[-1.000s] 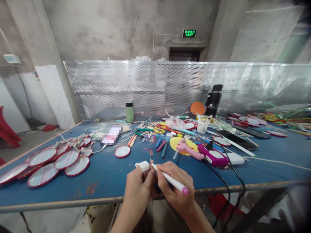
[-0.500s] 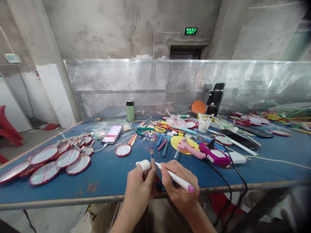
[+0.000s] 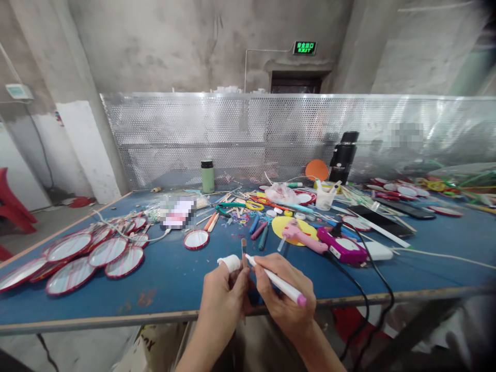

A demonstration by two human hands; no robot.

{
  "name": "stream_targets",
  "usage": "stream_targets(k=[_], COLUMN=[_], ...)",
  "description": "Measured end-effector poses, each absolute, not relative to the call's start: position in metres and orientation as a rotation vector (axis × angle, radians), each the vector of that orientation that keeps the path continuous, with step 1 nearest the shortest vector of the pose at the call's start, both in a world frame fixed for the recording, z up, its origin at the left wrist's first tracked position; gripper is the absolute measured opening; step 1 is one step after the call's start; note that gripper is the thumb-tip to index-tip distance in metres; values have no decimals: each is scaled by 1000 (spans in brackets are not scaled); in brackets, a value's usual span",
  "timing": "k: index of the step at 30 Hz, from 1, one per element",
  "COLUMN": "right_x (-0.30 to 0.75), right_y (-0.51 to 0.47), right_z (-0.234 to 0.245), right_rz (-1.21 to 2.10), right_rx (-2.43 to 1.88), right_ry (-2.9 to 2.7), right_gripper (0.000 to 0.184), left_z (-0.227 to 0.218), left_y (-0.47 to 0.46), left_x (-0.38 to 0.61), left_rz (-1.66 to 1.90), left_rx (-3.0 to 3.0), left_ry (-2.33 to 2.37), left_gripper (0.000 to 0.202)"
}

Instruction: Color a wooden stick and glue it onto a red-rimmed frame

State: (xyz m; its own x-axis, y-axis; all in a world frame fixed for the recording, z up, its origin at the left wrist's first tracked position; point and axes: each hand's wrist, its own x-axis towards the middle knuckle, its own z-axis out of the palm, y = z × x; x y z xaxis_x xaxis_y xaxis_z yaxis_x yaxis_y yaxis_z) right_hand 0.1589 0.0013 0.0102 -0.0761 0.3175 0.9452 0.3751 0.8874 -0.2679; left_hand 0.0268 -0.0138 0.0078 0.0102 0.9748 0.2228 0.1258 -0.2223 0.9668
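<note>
My left hand (image 3: 223,289), one finger wrapped in a white bandage (image 3: 231,263), pinches a wooden craft stick (image 3: 244,248) upright near the table's front edge. A dark mark shows near the stick's upper end. In my right hand (image 3: 284,292) is a white marker (image 3: 281,281) with a pink end, held like a pen. Its tip points left and meets, or nearly meets, the stick; exact contact is too small to tell. Beyond my hands lie dark crayon-like sticks (image 3: 263,237) and a small round red-rimmed mirror (image 3: 196,239).
Red-rimmed mirrors (image 3: 72,276) pile up at the left, beside a phone (image 3: 179,213) on a white cable. To the right lie a pink glue gun (image 3: 304,236), a purple device (image 3: 341,246) and black cords. A green bottle (image 3: 207,177) stands before the perforated metal screen (image 3: 186,129).
My right hand has shifted slightly left, bringing the marker's tip closer to the stick. My left hand stays nearly in place with its grip unchanged.
</note>
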Motion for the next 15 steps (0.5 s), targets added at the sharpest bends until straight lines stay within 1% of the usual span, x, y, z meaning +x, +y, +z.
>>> stream_targets(k=[15], right_x=[158], right_y=[2], right_z=[10], right_rz=[-49], right_rx=[-540], right_ry=[-1681], right_gripper=[20], left_z=[11], left_y=[-15], left_x=[27], left_rz=[1293], left_rx=[1437], left_ry=[1220], left_gripper=[38])
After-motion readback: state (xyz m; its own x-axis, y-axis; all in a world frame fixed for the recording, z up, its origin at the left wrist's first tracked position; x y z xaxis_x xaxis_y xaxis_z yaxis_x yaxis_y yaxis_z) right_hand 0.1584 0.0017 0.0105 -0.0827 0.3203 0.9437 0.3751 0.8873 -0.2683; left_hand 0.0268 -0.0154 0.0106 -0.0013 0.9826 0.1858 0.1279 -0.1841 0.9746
